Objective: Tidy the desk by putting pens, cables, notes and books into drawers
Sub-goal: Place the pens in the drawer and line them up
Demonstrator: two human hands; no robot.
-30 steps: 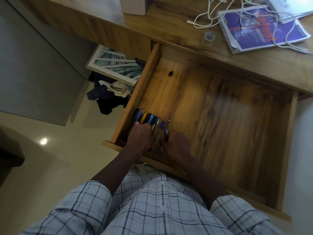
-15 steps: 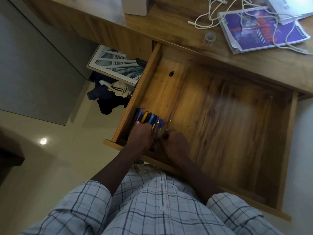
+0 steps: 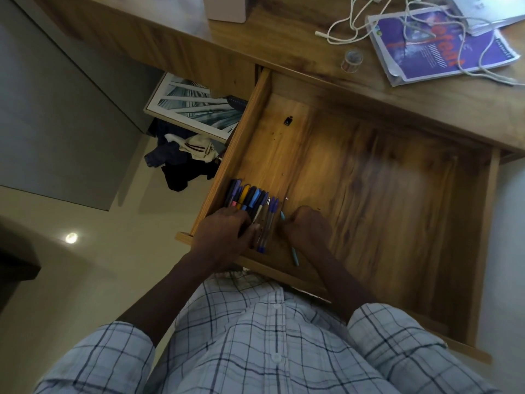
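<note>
The wooden drawer (image 3: pixel 250 115) stands pulled out below the desk top. Several pens (image 3: pixel 250 197) lie side by side in its front left corner. My left hand (image 3: pixel 224 231) rests flat on the near ends of those pens, its fingers touching them. Just right of the row, my right hand (image 3: pixel 308 228) is curled round a teal pen (image 3: pixel 295 255), whose ends stick out above and below the fist. On the desk lie a white cable (image 3: pixel 349 29), a purple book (image 3: pixel 437 49) and white papers (image 3: pixel 477 12).
A small black item (image 3: pixel 288 120) lies near the drawer's back left. A clear tape roll (image 3: pixel 352 59) and a white box (image 3: pixel 227 9) stand on the desk. On the floor at the left lie a framed picture (image 3: pixel 196 106) and a heap of clothes (image 3: pixel 181 163).
My right hand has drawn a little to the right, away from the pen row, with the teal pen in it. Two blue pens now lie at the row's right end. The left hand stays.
</note>
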